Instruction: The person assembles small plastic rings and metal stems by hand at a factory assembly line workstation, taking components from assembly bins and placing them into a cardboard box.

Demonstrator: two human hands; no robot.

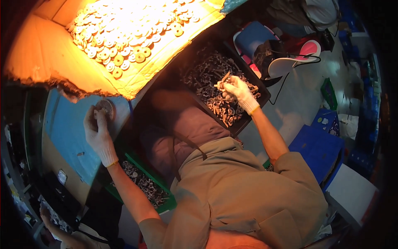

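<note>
My left hand (99, 139), in a white knit glove, is over the blue work surface (68, 137). Its fingers are curled together against the edge of a round, disc-like thing (108, 108), whose exact kind is too dim to make out. On the right, my gloved right hand (237, 92) is closed around a few small metal parts (224, 82), which stick out past the thumb and fingers. Below that hand is a dark tray (243, 124) heaped with similar small, elongated metal parts (226, 108).
A brightly lit cardboard box (45, 54) holds many ring-shaped discs (124, 45). By my left forearm stands a green bin (168, 203) of small parts. A pink-and-white chair (286, 64), blue crates (317, 145) and a cable are at right. Another person's arm (56, 228) shows lower left.
</note>
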